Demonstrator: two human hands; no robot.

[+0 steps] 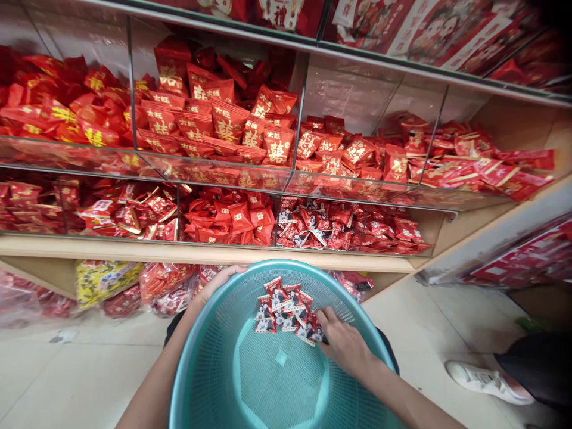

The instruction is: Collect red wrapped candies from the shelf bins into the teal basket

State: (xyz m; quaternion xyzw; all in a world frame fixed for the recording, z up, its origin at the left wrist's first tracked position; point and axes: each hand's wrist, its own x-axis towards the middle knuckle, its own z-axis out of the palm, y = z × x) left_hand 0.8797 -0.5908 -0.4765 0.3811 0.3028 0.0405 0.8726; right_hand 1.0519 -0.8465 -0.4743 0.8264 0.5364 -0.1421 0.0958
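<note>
A teal plastic basket (196, 333) with perforated walls stands upright in front of me. Small red, white and black wrapped candies (286, 307) lie in a pile against its far inner wall. My left hand (218, 283) holds the basket's far left rim from outside, with part of its fingers hidden behind the rim. Inside the basket, my right hand (342, 342) has its fingers curled over candies at the pile's right side. Its fingertips are partly hidden among the wrappers.
A shelf with clear dividers holds red wrapped sweets (232, 125) in two rows. Similar red, white and black candies (313, 223) fill a lower compartment. Bagged goods (107, 280) sit beneath the wooden ledge (134, 247). At right, another person's white shoe (487, 378) rests on the tiled floor.
</note>
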